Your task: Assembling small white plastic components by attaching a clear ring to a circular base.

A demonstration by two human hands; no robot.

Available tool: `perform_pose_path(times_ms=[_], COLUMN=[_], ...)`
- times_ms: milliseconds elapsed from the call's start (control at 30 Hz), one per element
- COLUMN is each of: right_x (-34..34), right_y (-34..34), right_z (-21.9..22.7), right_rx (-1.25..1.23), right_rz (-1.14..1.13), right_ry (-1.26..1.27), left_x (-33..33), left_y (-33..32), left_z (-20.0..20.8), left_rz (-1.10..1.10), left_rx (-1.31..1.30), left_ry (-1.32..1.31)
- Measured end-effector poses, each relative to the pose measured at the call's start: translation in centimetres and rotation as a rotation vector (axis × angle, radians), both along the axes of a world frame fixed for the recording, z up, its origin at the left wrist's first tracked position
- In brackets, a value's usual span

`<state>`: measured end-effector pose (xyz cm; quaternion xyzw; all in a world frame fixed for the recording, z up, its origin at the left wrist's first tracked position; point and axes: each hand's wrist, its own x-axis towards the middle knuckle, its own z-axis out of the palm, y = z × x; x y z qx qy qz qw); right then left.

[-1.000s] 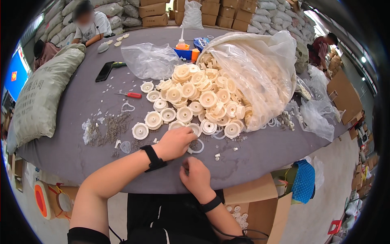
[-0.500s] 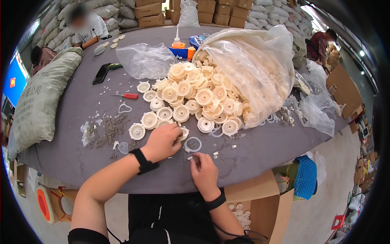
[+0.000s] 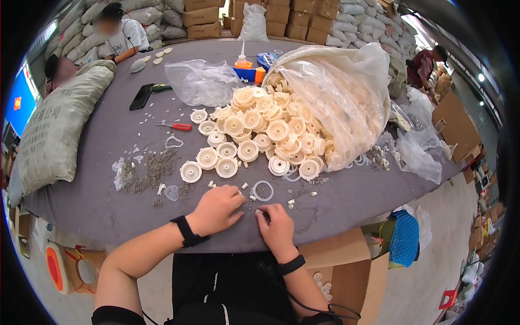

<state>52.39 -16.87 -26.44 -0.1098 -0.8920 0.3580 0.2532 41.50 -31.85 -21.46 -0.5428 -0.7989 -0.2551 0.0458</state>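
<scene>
My left hand (image 3: 218, 208) is closed over the table, knuckles up, just in front of the wheel pile; its fingers hide whatever they hold. Beside it my right hand (image 3: 276, 227) pinches thumb and finger together on something too small to make out. A translucent ring (image 3: 263, 190) lies flat just beyond the fingertips. Small white plastic plugs (image 3: 291, 204) are scattered close to both hands. Cream plastic wheels (image 3: 252, 119) with raised hubs spill from a large clear bag (image 3: 346, 103), the nearest wheel (image 3: 190, 171) lying forward and left of the pile.
Left of the hands lie small springs (image 3: 157, 165) and clear bits (image 3: 122, 173). Farther back are a red-handled screwdriver (image 3: 181, 127), a phone (image 3: 141, 96) and a glue bottle (image 3: 242, 59). A full sack (image 3: 59, 124) edges the table; an open carton (image 3: 346, 276) stands below it. Other people sit farther off.
My left hand has drawn back from the wheels toward me; the wheel at its fingertips no longer shows there. My right hand stays close to its place. The whole view has shifted slightly.
</scene>
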Motion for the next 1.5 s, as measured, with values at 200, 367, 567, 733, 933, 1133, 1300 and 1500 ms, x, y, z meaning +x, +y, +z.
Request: perform_pose_path(times_ms=[200,367,567,733,933,1133,1300,1500], right_x=[0.3,1.4,1.5,1.6,2.0,2.1,1.7,1.3], right_y=[-0.4,0.0,-0.7,-1.4,-1.9,-2.1,-2.4,-2.8], right_z=[0.0,1.2,2.0,1.7,1.1,1.5,0.8,0.9], right_rx=[-0.520,-1.076,-1.216,-1.143,-1.195,-1.196,-1.219,-1.196], right_rz=[0.000,0.091,0.168,0.205,0.260,0.341,0.243,0.187], right_ry=[0.000,-0.014,0.024,0.068,0.020,-0.030,-0.001,0.043], left_x=[-0.6,0.6,2.3,3.6,4.3,4.2,0.8,-0.8], left_y=[1.9,1.5,0.1,-0.6,-1.4,-1.9,-1.9,-1.2], left_z=[-1.8,0.2,0.8,1.6,1.6,1.9,0.9,-0.6], left_rz=[-0.111,-0.077,0.001,0.102,0.083,0.075,0.174,0.192], left_rx=[-0.169,0.004,0.131,0.131,0.129,0.167,0.033,-0.188], left_ry=[0.229,-0.141,-0.685,-0.853,-0.655,-0.859,-0.135,0.026])
